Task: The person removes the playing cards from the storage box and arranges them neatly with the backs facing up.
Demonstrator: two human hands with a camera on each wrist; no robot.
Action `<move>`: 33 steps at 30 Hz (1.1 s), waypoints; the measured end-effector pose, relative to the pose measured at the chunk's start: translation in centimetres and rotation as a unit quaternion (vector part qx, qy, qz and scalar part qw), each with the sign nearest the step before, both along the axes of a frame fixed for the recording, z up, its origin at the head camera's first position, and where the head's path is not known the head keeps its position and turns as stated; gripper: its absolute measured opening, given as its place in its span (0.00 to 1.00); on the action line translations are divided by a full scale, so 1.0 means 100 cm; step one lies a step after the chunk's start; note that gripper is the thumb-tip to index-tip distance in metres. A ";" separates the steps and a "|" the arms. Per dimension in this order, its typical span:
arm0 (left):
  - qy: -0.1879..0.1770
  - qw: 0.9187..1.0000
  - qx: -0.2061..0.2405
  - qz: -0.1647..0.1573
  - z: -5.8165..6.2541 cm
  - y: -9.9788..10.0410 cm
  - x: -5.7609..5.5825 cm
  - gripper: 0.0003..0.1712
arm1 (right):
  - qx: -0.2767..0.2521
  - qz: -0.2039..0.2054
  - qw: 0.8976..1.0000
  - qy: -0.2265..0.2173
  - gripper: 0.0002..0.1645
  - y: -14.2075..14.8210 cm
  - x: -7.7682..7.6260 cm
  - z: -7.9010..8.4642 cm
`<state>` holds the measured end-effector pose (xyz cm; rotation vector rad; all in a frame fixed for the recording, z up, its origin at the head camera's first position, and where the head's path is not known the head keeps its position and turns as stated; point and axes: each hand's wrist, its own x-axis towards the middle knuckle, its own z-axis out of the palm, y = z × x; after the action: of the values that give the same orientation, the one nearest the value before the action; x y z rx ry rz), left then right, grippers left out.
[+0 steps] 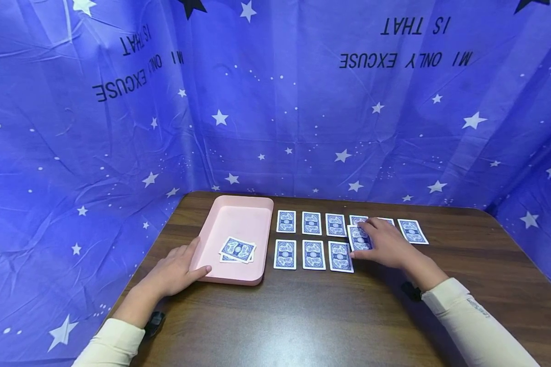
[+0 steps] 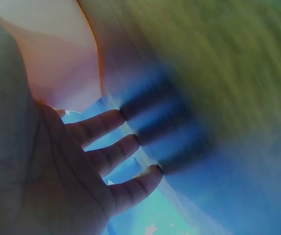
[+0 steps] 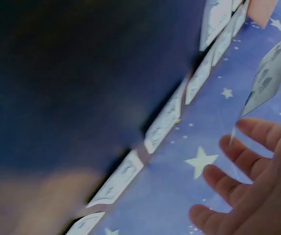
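Note:
In the head view my right hand [image 1: 385, 243] pinches a blue-backed playing card [image 1: 358, 237] by its edges, thumb near and fingers far. The card hovers at the right end of the near row, partly over a card of the far row. The right wrist view shows this card [image 3: 268, 78] tilted at the fingertips of my right hand [image 3: 258, 171]. My left hand [image 1: 174, 267] rests at the left side of a pink tray [image 1: 241, 219], thumb by its near rim. In the left wrist view the left hand's fingers [image 2: 96, 128] are extended beside the tray wall.
Two face-down cards [image 1: 238, 250] overlap inside the tray. Right of it, a far row of several face-down cards [image 1: 311, 223] lies above a near row of three [image 1: 313, 255]. A blue star-patterned curtain [image 1: 303, 102] surrounds the wooden table [image 1: 275, 316].

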<state>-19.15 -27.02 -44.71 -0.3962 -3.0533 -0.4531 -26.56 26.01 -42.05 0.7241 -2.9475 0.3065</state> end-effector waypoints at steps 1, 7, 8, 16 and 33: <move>-0.001 1.000 0.000 0.001 0.000 0.000 0.000 0.54 | 0.005 -0.003 1.000 -0.001 0.57 0.003 0.001 -0.002; -0.001 1.000 -0.001 0.004 -0.002 -0.002 -0.001 0.55 | 0.020 -0.002 1.000 -0.003 0.57 0.011 0.012 -0.013; -0.001 1.000 -0.001 0.003 -0.002 -0.002 -0.001 0.55 | 0.021 -0.003 1.000 -0.006 0.56 0.011 0.014 -0.013; -0.001 1.000 -0.002 0.003 -0.003 -0.001 0.000 0.55 | 0.034 -0.013 0.998 -0.043 0.58 0.014 0.021 -0.020; -0.001 1.000 -0.004 0.001 -0.001 0.001 0.000 0.55 | 0.040 -0.012 0.998 -0.053 0.60 0.016 0.018 -0.027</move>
<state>-19.18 -26.96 -44.84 -0.3932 -3.0573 -0.4420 -24.80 27.64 -44.71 0.7020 -3.0822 0.2318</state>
